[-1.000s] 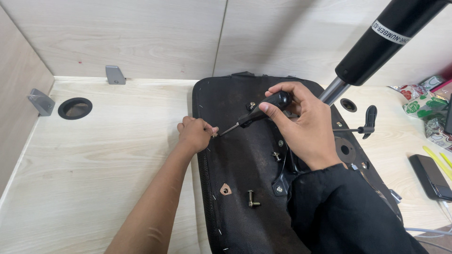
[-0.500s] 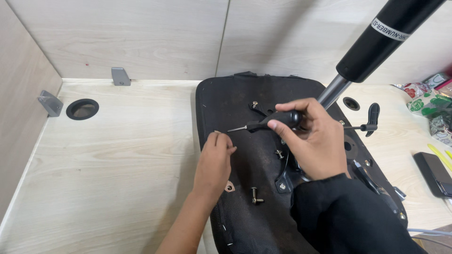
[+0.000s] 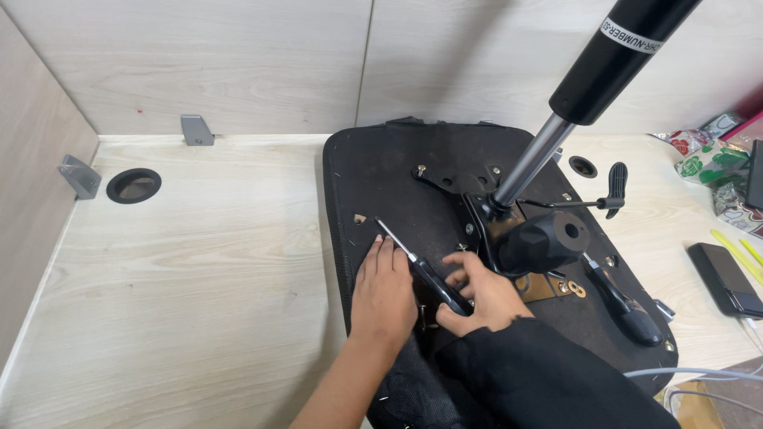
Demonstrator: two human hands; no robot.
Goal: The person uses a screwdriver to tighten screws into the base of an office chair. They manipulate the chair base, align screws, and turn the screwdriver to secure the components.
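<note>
Right hand [image 3: 477, 298] was closed around the black handle of a screwdriver [image 3: 421, 270], its shaft pointing up and to the left across the upturned chair seat [image 3: 381, 183]. Left hand [image 3: 384, 290] lay palm-down and flat on the seat fabric, fingers extended and together, gripping nothing, touching the screwdriver shaft along its right side. Both forearms entered from the lower edge of the view, the right one in a black sleeve [image 3: 540, 373]. The seat rested underside-up on the pale wooden worktop [image 3: 183, 270], with a gas cylinder [image 3: 588, 87] rising from the metal mechanism plate [image 3: 477, 187]. A lever handle [image 3: 616, 181] projected to the right. Bare worktop extended left of the seat towards a round cable grommet [image 3: 133, 185]; a dark phone [image 3: 725, 278] lay near the right edge.
</note>
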